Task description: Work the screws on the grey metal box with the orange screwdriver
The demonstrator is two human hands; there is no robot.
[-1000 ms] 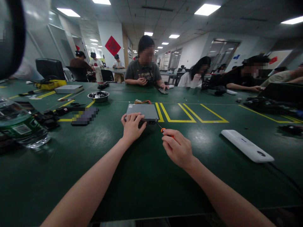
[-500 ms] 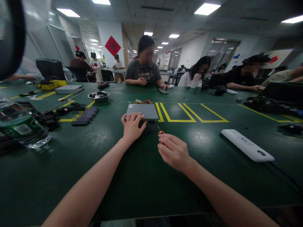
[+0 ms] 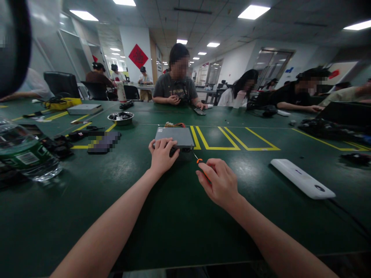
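Observation:
A flat grey metal power supply unit (image 3: 176, 135) lies on the green table, with a bundle of coloured wires (image 3: 174, 124) at its back edge. My left hand (image 3: 164, 154) grips its near left side, fingers spread over the top and thumb on the front face. In my right hand (image 3: 220, 179) is a screwdriver (image 3: 199, 161) with an orange and black handle, the fingers closed round it. Its thin shaft points up and left at the unit's front right corner. Whether the tip touches a screw there is too small to tell.
Left of the unit stand a steel bowl (image 3: 121, 118) with small dark parts, a blurred phone-like object (image 3: 104, 142) and a large water bottle (image 3: 26, 154). A white corded device (image 3: 303, 178) lies at right. Yellow tape lines (image 3: 223, 148) mark the table. A person (image 3: 176, 83) sits opposite.
My right hand has shifted slightly right, and its grip on the screwdriver handle has changed, with the fingers more extended. My left hand and the power supply unit stay in place.

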